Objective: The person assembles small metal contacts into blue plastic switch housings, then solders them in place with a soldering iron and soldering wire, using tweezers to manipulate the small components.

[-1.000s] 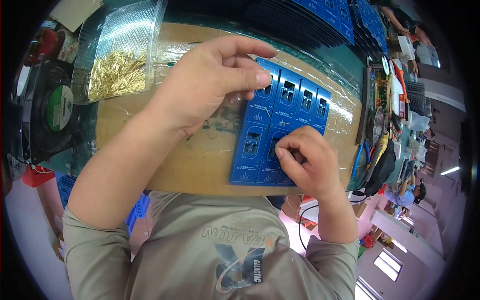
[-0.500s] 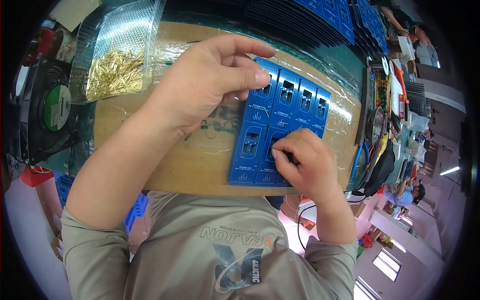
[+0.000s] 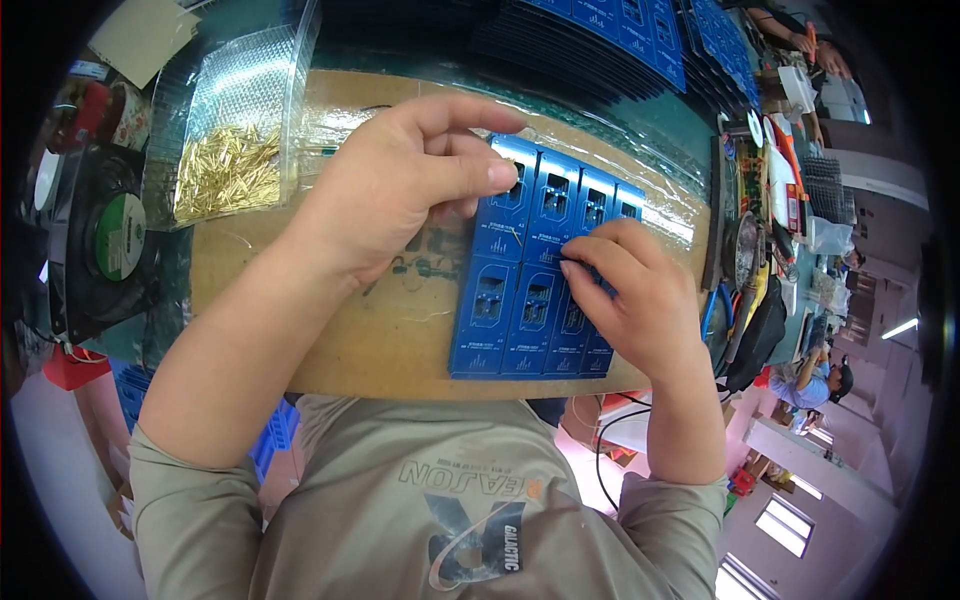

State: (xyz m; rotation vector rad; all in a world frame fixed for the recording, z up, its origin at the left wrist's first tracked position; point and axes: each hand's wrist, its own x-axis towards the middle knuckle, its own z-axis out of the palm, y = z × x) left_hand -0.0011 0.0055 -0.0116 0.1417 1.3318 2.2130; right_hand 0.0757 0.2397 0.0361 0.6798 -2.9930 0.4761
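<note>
Head view: the blue circuit-board panel (image 3: pixel 530 290) lay flat on a brown cardboard sheet (image 3: pixel 330 330), toward the sheet's right half, its near edge close to the sheet's near edge.
Panel layout: two rows of small identical boards, each with a dark rectangular cut-out.
Left hand (image 3: pixel 400 185): rested on the panel's far-left corner, fingers curled loosely, thumb pressed flat on the top-left board; it gripped nothing.
Right hand (image 3: pixel 630 295): lay over the panel's right side, thumb and forefinger pinched shut on a small dark part too tiny to identify, held at the middle seam of the panel.
Cardboard sheet: covered the desk in front of the person, with shiny clear tape along its far edge.
Clear plastic tray (image 3: pixel 235 140): stood at the sheet's far-left corner, holding a heap of gold-coloured metal pins (image 3: pixel 225 170).
Fan (image 3: pixel 105 240): black, round, sat left of the sheet.
Stacked blue panels (image 3: pixel 620 30): lay beyond the sheet's far edge.
</note>
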